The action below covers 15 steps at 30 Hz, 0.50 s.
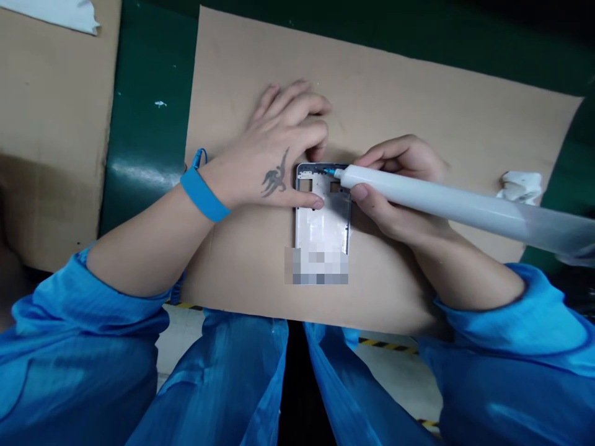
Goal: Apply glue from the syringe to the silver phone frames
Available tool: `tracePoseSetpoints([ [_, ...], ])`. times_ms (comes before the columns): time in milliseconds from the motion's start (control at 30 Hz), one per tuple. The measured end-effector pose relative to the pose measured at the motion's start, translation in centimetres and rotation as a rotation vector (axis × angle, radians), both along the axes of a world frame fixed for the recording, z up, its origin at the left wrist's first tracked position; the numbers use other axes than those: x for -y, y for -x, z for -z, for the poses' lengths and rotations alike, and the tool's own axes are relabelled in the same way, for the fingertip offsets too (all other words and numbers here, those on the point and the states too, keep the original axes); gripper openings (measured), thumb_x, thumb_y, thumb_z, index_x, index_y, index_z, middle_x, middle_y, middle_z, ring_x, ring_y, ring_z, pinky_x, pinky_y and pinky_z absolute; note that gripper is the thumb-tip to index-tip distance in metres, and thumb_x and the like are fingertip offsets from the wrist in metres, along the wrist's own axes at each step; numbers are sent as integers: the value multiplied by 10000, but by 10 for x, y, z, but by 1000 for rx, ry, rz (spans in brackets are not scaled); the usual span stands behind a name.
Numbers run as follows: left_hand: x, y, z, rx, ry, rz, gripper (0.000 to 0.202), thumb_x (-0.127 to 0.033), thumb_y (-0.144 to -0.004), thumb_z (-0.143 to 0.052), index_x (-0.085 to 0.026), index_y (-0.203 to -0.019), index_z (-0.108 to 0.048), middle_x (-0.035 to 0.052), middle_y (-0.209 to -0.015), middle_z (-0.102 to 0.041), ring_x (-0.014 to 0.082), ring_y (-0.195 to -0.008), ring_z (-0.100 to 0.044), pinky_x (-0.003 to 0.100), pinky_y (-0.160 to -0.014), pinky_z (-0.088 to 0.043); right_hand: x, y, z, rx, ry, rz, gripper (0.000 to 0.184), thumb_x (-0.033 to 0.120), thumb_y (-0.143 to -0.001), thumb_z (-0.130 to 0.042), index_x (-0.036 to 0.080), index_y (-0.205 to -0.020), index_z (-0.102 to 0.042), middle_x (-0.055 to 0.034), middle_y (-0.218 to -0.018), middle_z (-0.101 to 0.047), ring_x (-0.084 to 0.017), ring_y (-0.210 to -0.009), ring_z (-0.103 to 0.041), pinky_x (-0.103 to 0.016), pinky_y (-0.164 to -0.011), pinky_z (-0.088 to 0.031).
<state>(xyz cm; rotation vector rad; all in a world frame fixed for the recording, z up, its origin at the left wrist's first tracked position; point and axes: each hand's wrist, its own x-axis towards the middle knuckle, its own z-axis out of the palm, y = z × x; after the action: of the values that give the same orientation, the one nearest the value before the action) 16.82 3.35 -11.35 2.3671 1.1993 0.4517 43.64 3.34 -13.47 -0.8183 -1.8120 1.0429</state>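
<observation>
A phone frame (pixel 320 232) lies flat on brown cardboard, its white inner plate facing up and dark edging round its top. Its lower end is blurred out by blocks. My left hand (pixel 283 145) presses its thumb on the plate, with the bent index finger near the top left corner and the other fingers resting on the cardboard. Pinched between thumb and fingers of my right hand (pixel 404 179) is a long white dispensing syringe (pixel 446 201). Its blue tip points left, at the frame's top edge. Whether the tip touches is too small to tell.
The cardboard sheet (pixel 381 87) covers a green tabletop (pixel 149 124). Crumpled white material (pixel 521 187) sits at the right. Another cardboard piece (pixel 51 105) with a white sheet (pixel 60 12) is at the left. A blue wrist strap (pixel 204 195) circles my left wrist.
</observation>
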Motion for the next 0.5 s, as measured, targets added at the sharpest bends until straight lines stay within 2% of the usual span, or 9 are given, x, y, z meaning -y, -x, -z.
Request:
tracePoseSetpoints([
  [100, -1, 0, 1, -11, 17, 2, 606, -703, -830, -936, -258, -1174, -711, 172, -1738, -523, 495, -1774, -256, 763, -1468, -153, 0, 1, -2, -16, -10, -23, 284, 525, -973, -926, 303, -1055, -768, -36, -860, -744, -199, -623, -619, -374, -464, -476],
  [233, -3, 2, 3, 74, 60, -17, 538, -681, -793, -944, -306, -1115, -731, 91, -1715, -556, 504, -1766, -264, 745, -1499, -120, 0, 2, -1, -14, -1, -6, 268, 477, -961, -931, 278, -1050, -773, -37, -862, -757, -181, -636, -624, -358, -477, -476],
  [333, -3, 2, 3, 91, 53, -3, 530, -661, -822, -923, -279, -1133, -728, 116, -1715, -551, 525, -1760, -263, 780, -1483, -112, 0, 0, -2, 19, 4, -3, 267, 500, -969, -917, 296, -1058, -770, -33, -874, -765, -189, -643, -625, -371, -484, -488],
  [500, -1, 2, 0, 3, 11, 11, 630, -716, -816, -948, -259, -1177, -707, 175, -1728, -532, 509, -1769, -274, 774, -1456, -165, 1, -3, -5, 69, 32, -7, 243, 548, -982, -907, 368, -1100, -794, -29, -926, -779, -233, -681, -655, -433, -520, -552],
])
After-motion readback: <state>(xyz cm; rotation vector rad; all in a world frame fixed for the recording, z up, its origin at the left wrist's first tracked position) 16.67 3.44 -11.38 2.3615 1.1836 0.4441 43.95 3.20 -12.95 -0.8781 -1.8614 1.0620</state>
